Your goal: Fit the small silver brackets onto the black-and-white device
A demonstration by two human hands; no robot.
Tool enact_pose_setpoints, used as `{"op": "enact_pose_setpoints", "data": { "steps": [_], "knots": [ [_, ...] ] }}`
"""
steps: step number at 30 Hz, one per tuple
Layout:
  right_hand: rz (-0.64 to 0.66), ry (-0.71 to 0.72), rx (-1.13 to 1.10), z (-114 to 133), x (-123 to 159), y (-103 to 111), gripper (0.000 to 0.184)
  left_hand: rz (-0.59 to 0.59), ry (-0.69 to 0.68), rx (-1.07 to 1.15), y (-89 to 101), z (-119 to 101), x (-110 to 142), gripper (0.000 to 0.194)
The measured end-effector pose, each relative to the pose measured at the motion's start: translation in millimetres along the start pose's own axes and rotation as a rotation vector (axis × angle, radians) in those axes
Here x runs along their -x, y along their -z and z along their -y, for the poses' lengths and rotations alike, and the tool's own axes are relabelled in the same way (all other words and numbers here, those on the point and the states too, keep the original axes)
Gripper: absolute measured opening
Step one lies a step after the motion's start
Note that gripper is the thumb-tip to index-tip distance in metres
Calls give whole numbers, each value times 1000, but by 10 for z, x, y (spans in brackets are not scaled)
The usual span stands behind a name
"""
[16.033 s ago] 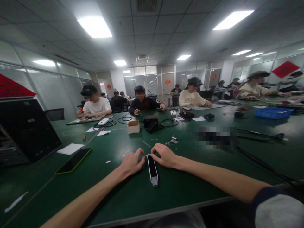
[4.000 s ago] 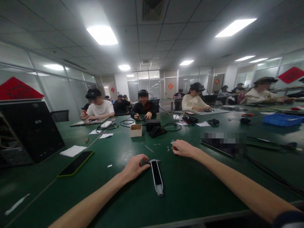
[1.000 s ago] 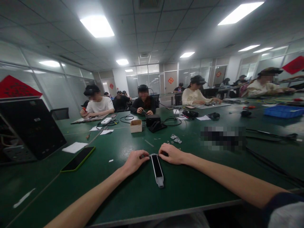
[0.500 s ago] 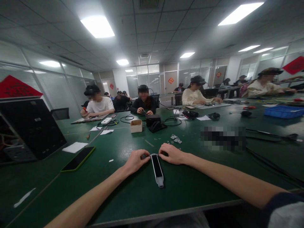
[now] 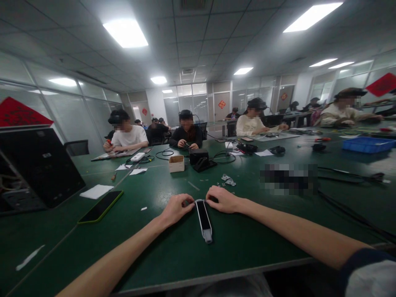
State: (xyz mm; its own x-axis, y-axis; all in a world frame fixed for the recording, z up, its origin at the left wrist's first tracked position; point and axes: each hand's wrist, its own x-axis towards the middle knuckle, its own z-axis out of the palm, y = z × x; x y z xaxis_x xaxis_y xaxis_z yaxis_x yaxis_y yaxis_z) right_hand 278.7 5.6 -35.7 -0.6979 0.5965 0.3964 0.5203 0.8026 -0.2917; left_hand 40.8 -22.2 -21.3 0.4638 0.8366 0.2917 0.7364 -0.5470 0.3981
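Observation:
A long, slim device (image 5: 203, 216) with a black face, a white edge and a grey tip lies on the green table, its tip pointing towards me. My left hand (image 5: 177, 209) is at its far left corner, thumb and fingers pinched together there. At the far right corner my right hand (image 5: 223, 199) has its fingers curled in and their tips on the device's end. What exactly lies between the fingertips is too small to make out. Just beyond my hands are several small grey metal parts (image 5: 228, 180) and tiny loose bits.
A phone in a green case (image 5: 101, 207) and a white paper (image 5: 96, 191) lie left, near a black computer case (image 5: 40, 165). Ahead stand a small cardboard box (image 5: 176, 164) and a black stand (image 5: 200, 160). Cables and a blue tray (image 5: 368, 144) are right. Several people sit opposite.
My hands and the device stay in the same position relative to each other. The whole view has shifted very slightly. A person at the right across the table has moved their hands a little.

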Motion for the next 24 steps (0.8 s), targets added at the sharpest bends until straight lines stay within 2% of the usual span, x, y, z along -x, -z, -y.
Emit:
{"op": "enact_pose_setpoints", "data": {
  "steps": [3,6,11,14,17,24],
  "knots": [
    [4,22,33,9,-14,40,15,5,-9,5,-3,10,1,18],
    [-48,13,87,-47,-38,154,17,3,-24,1,-16,43,-7,17],
    [-157,-154,263,-421,-1,409,15,-3,-44,10,-24,81,-16,18],
    [-100,-234,299,-696,76,483,15,-6,-43,16,-19,77,-12,19],
    [-11,-236,302,-846,122,476,17,0,-34,20,-15,65,-10,20],
    [134,-310,408,-752,37,415,20,8,-15,14,-15,57,-15,21]
  ]
}}
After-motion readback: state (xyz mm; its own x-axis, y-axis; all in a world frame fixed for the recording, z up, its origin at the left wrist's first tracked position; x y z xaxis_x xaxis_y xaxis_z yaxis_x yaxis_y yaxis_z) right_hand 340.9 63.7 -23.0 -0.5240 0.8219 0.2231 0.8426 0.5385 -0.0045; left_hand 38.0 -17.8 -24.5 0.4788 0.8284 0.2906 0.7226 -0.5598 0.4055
